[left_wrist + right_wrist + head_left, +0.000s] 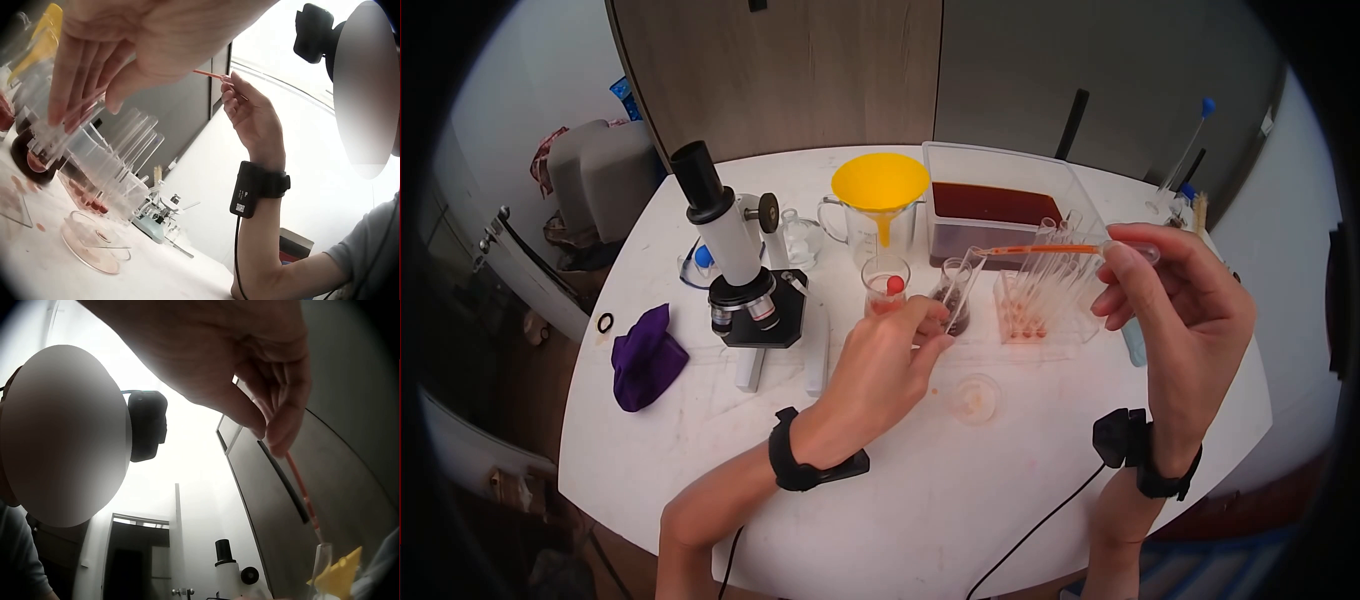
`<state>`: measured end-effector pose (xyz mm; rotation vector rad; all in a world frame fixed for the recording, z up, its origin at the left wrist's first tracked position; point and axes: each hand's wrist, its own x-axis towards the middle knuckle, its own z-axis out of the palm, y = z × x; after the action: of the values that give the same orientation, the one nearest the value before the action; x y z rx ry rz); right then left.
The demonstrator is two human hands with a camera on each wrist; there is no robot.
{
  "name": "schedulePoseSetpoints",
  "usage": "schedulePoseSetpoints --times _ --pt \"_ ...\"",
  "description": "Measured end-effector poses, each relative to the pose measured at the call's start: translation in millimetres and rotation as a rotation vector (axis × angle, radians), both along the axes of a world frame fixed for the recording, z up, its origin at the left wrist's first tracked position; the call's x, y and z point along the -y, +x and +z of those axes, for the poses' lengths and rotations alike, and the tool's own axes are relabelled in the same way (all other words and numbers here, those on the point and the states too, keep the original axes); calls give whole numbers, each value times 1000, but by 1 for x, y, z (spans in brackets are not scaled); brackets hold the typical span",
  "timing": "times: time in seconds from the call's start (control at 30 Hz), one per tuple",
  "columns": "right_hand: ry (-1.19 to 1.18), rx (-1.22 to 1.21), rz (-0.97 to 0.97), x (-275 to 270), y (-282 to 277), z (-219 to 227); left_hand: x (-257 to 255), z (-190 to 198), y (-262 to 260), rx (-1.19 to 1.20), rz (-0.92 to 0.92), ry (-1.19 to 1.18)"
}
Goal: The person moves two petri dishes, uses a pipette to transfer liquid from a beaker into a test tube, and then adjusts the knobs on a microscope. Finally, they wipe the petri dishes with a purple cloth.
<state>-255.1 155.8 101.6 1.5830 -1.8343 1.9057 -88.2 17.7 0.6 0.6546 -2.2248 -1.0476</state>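
Observation:
My left hand pinches a clear test tube, held tilted with its mouth up and to the right, above a flask of dark contents. In my right hand a dropper is pinched near its bulb; it lies almost level, holds orange-red liquid, and its tip is at the tube's mouth. The right wrist view shows the dropper pointing down to the tube mouth. Whether the tip is inside the tube, I cannot tell.
A rack of test tubes stands right of the flask, a petri dish in front. Behind are a yellow funnel in a measuring jug and a tub of dark red liquid. At left are a microscope and purple cloth.

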Motion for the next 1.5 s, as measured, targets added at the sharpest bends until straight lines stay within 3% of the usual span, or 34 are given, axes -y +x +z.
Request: schedulePoseSetpoints --times 0.6,0.73,0.93,1.03,1.13,1.23,1.37,1.5 --pt "10 22 -19 -6 -2 7 -8 5 31 -53 12 37" --pt "35 49 19 16 -11 -8 -9 17 58 -67 69 16" --pt "262 78 65 62 -15 -50 4 33 75 -117 123 18" --pt "379 -307 -6 75 -12 -66 9 35 80 -111 120 5" --pt "359 -317 -74 65 11 -52 11 35 84 -168 112 30" --pt "343 -319 65 70 38 -52 11 36 83 -172 113 79" --pt "306 -388 197 106 44 -84 9 38 84 -202 85 98" --pt "332 -338 220 113 41 -90 11 37 88 -205 110 94"
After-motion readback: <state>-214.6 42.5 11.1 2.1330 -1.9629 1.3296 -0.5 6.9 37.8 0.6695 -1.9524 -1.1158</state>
